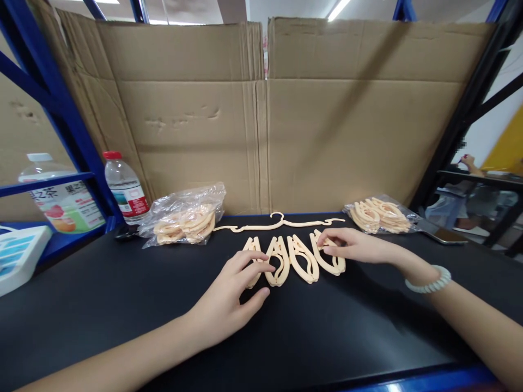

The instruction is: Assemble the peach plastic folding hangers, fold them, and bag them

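Several cream folding hangers, folded into narrow loops, lie side by side on the black table (122,316). My left hand (232,294) reaches over the leftmost folded hanger (254,279), partly covering it. Its fingers are stretched out and the thumb stands apart, with nothing held. Beside that lie a second folded hanger (285,272) and a third (312,270). My right hand (351,245) has its thumb and fingers closed around the upper end of the rightmost folding hanger (340,267). Behind the row lies one unfolded hanger (261,226), its hook pointing away from me.
Clear plastic bags of folded hangers lie at back left (183,223) and back right (379,215). A phone (445,236) is beside the right bag. A red-capped bottle (125,188) stands left; cardboard (196,136) closes the back. Another person's hand (468,160) shows far right.
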`<control>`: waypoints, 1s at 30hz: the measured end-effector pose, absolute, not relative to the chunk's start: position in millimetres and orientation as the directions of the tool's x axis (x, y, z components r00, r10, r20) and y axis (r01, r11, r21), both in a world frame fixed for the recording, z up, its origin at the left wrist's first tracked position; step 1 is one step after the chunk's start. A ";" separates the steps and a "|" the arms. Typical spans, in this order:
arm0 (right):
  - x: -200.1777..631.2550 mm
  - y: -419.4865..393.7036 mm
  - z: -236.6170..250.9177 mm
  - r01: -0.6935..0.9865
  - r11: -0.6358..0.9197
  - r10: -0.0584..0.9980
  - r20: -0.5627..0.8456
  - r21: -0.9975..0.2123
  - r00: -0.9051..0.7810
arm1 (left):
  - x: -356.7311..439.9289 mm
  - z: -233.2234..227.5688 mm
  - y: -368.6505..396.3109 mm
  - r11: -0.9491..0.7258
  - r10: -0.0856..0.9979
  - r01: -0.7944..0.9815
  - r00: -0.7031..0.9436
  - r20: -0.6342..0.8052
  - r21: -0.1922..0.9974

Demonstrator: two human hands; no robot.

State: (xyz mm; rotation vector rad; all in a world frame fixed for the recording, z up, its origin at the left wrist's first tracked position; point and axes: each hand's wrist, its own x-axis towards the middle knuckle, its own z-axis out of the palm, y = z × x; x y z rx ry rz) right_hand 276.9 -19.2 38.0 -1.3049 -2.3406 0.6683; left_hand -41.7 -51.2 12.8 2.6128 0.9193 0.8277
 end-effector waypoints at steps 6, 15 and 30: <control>280.2 -28.8 45.4 0.735 0.484 0.827 -0.027 -0.475 -0.562 | -41.3 14.0 -54.4 -0.764 0.645 0.554 0.668 0.371 0.329; 271.1 -45.4 50.1 0.785 0.485 0.860 0.050 -0.386 -0.507 | -42.5 12.6 -58.8 -0.757 0.653 0.618 0.697 0.296 0.212; 230.8 -65.5 17.0 0.782 0.523 0.812 -0.080 -0.339 -0.578 | -42.7 1.0 -55.5 -0.699 0.715 0.692 0.674 0.186 0.180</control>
